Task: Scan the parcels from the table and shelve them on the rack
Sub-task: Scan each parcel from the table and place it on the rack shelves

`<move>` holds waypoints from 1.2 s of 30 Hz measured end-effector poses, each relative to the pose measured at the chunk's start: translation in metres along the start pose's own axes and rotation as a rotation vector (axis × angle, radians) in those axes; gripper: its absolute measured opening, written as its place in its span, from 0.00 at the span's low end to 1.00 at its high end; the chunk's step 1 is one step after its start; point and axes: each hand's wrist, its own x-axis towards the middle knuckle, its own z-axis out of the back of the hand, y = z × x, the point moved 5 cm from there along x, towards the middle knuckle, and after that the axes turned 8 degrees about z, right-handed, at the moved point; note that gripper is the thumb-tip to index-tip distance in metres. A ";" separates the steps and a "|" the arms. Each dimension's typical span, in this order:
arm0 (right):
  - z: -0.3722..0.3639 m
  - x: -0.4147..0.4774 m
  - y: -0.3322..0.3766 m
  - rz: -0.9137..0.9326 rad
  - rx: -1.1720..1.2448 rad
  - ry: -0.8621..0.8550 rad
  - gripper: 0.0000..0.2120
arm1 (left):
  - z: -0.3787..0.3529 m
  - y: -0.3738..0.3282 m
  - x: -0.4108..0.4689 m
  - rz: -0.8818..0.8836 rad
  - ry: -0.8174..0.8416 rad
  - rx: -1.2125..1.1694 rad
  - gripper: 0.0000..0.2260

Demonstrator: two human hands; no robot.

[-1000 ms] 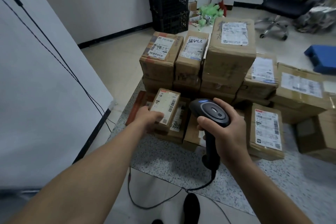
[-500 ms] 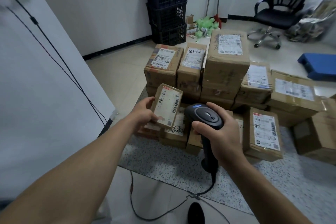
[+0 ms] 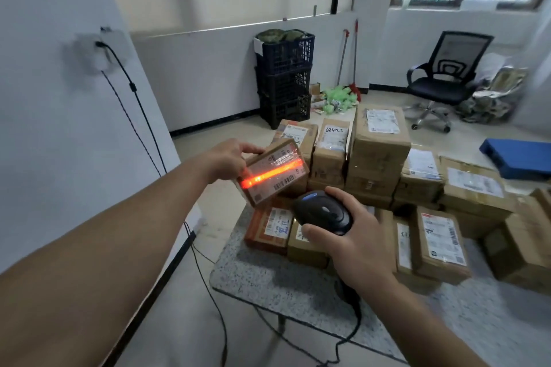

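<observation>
My left hand [image 3: 228, 159] grips a small cardboard parcel [image 3: 272, 176] by its left end, lifted above the table and tilted, label facing me. An orange-red scan line glows across its label. My right hand [image 3: 348, 243] grips a black barcode scanner [image 3: 323, 211], its head pointing up at the parcel from just below and right of it. The scanner's cable hangs down under my wrist. Several more labelled cardboard parcels [image 3: 380, 140] are stacked on the speckled grey table [image 3: 268, 274]. No rack is in view.
A white partition [image 3: 59, 128] with a hanging cable stands close on my left. Stacked dark crates [image 3: 283, 77] stand by the far wall, a black office chair [image 3: 447, 80] at the back right, a blue tray [image 3: 518, 156] on the floor at right.
My left hand lifted the small parcel off the pile and raised it while tilting it. The scanner came up beneath it and its light now falls on the label. The camera tilted upward.
</observation>
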 end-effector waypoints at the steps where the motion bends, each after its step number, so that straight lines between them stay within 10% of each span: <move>1: -0.001 -0.002 0.006 0.010 0.001 0.001 0.36 | 0.005 0.000 -0.005 -0.005 -0.010 0.007 0.31; 18: 0.024 -0.036 0.058 0.156 0.089 0.078 0.49 | 0.035 -0.015 -0.093 -0.042 -0.179 0.018 0.32; 36: 0.073 -0.093 0.082 0.278 0.203 0.268 0.31 | 0.012 -0.015 -0.228 0.094 -0.415 0.045 0.33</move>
